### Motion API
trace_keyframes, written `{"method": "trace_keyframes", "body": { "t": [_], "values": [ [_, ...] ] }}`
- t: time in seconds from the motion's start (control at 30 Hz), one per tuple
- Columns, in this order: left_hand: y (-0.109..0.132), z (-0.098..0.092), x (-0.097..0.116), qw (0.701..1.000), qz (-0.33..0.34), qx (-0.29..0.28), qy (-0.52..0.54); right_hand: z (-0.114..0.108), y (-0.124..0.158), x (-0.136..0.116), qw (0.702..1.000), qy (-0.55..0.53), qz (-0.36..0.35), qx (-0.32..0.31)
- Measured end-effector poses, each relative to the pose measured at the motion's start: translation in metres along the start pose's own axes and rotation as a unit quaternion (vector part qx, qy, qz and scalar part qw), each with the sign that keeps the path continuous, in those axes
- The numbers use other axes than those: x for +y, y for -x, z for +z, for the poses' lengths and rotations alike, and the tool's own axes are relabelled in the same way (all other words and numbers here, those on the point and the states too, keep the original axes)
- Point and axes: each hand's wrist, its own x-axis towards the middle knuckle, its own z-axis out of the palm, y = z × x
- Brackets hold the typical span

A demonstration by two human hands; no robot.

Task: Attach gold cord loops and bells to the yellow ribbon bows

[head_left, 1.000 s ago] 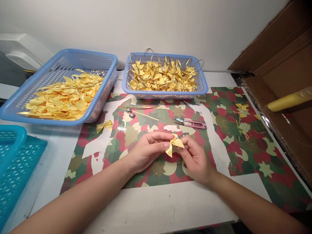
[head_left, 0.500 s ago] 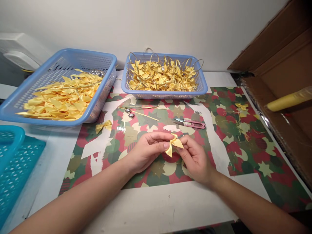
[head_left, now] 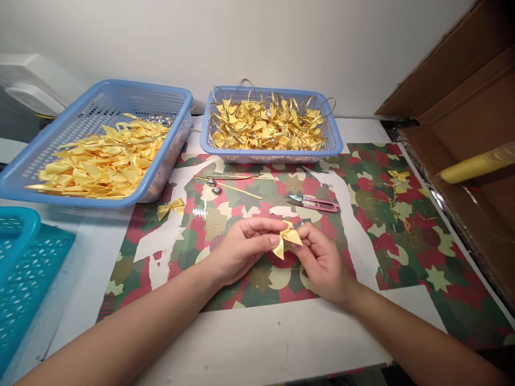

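Head view: near the front edge of the desk [head_left: 241, 343], left hand [head_left: 245, 246] and right hand [head_left: 325, 265] pinch one yellow bow [head_left: 290, 235], each grip small.

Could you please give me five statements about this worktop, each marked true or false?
1. The left hand pinches a yellow bow. True.
2. The snips lie on the patterned sheet. True.
3. The right hand holds the snips. False: it is at the bow's edge.
4. Two small silver pieces lie near thin gold cords. True.
5. The silver pieces lie right of the snips. False: they lie to the left.
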Motion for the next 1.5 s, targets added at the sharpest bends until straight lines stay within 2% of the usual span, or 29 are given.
{"method": "trace_keyframes", "body": {
  "t": [0.57, 1.1, 1.5],
  "values": [
    [0.0000, -0.0014, -0.0018, 1.000, -0.005, 0.021, -0.008, -0.0006, -0.0007, -0.0016, 1.000, -0.013, 0.010, -0.004],
    [0.0001, -0.0027, -0.0031, 1.000, -0.013, 0.004, -0.019, -0.0005, -0.0021, -0.0016, 1.000, -0.003, 0.000, -0.003],
    [0.0002, -0.0016, -0.0010, 0.999, -0.037, -0.022, 0.022, -0.0015, -0.0024, -0.0016, 0.999, -0.028, -0.010, -0.017]
  ]
}}
